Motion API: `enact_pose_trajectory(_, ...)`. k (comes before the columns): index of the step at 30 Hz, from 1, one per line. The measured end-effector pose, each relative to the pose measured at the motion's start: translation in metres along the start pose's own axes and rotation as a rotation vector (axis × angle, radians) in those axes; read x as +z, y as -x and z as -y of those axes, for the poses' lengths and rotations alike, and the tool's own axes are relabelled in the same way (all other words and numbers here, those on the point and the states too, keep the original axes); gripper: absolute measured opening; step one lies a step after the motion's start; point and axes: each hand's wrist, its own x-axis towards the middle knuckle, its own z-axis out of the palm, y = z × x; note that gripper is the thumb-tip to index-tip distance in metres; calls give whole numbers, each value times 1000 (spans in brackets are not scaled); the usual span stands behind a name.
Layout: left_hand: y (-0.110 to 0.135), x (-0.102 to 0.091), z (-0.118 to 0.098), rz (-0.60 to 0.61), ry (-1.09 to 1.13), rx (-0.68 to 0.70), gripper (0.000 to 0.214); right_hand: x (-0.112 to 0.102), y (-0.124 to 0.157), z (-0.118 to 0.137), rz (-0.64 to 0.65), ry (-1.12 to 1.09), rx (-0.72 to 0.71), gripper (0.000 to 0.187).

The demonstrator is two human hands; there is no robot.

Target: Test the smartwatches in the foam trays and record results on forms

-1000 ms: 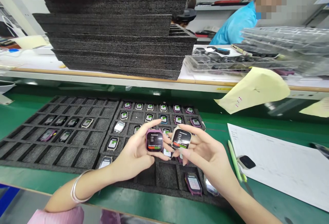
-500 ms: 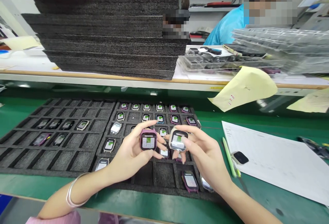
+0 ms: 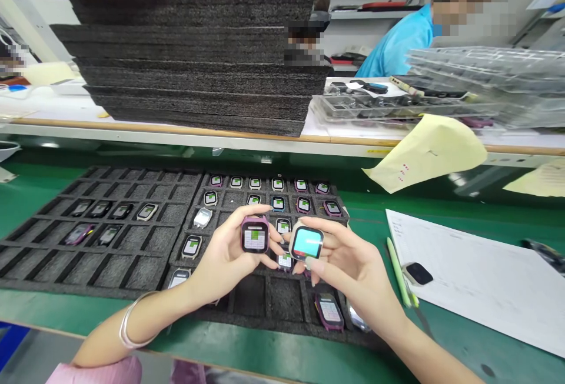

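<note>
Held up in my left hand (image 3: 232, 251) is a purple smartwatch without straps (image 3: 255, 236), its dark screen showing white and green tiles. My right hand (image 3: 353, 260) grips a pale, silvery smartwatch (image 3: 306, 244) by its edges, with the thumb at the lower rim. That screen is bright cyan with a red strip at the bottom. Both watches are side by side above a black foam tray (image 3: 282, 299), whose pockets hold several lit watches. A purple watch (image 3: 329, 311) lies in the tray's near right part. My hands hide some of the middle pockets.
A second foam tray (image 3: 132, 266) with several watches adjoins on the left. To the right are a paper sheet (image 3: 481, 290), a green pen (image 3: 398, 272) and a watch (image 3: 418, 273). Stacked black foam (image 3: 189, 60) and clear plastic trays (image 3: 485, 84) stand on the shelf. A person in blue (image 3: 397, 49) is behind.
The pale watch's screen has turned from white and green tiles to cyan with red. My right thumb has moved off the screen to its lower edge. The view has shifted slightly.
</note>
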Motion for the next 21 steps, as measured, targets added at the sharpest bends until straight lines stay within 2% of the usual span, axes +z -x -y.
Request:
enact_pose_trajectory(3, 2, 1, 0, 11, 10, -6, 53, 1, -1, -1, -23, 24, -22, 36)
enact_pose_trajectory(8, 4, 3, 1, -11, -14, -36, 56, -3, -2, -4, 56, 68, -67, 43)
enact_pose_trajectory(13, 8, -1, 5, 6, -12, -93, 52, -4, 2, -4, 63, 133, 11, 44)
enact_pose_trajectory(17, 18, -10, 12, 67, -52, -165, 63, -1, 8, -24, 142, 192, 140, 49)
enact_pose_trajectory(21, 27, -20, 24, 110, -76, -284, 71, -2, 20, -55, 247, 511, 163, 48)
